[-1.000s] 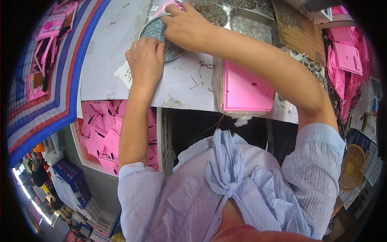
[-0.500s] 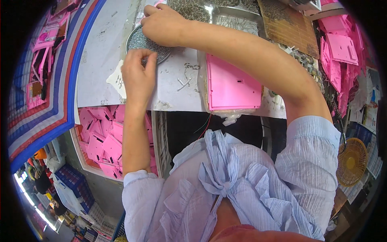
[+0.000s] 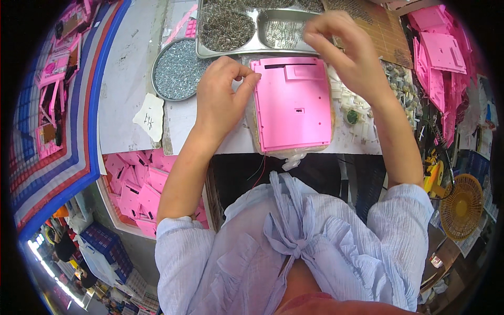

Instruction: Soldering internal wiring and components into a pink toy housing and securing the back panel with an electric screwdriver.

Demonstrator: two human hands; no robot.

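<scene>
A pink plastic panel (image 3: 294,110) lies flat on a plastic-wrapped pad in front of me, with a slot along its far edge. At the panel's far left corner, my left hand (image 3: 223,97) has thumb and forefinger closed in a pinch; anything between them is too small to make out. My right hand (image 3: 349,55) hovers past the panel's far right corner, beside the metal tray (image 3: 231,53). Its thumb and curled fingers come together at the tips, and what they hold, if anything, cannot be seen. Left of the panel stands a round dish (image 3: 178,71) of small silvery parts.
The tray's compartments hold dark screws and finer metal pieces (image 3: 283,34). White plastic parts (image 3: 357,105) lie right of the panel. A torn paper label (image 3: 149,118) sits at left. Pink panels fill a crate (image 3: 136,194) below the table and a heap (image 3: 441,58) at far right.
My right hand has swung from above the round dish to the right, beside the tray. My left hand has moved right, from the dish to the panel's corner. The panel is now uncovered.
</scene>
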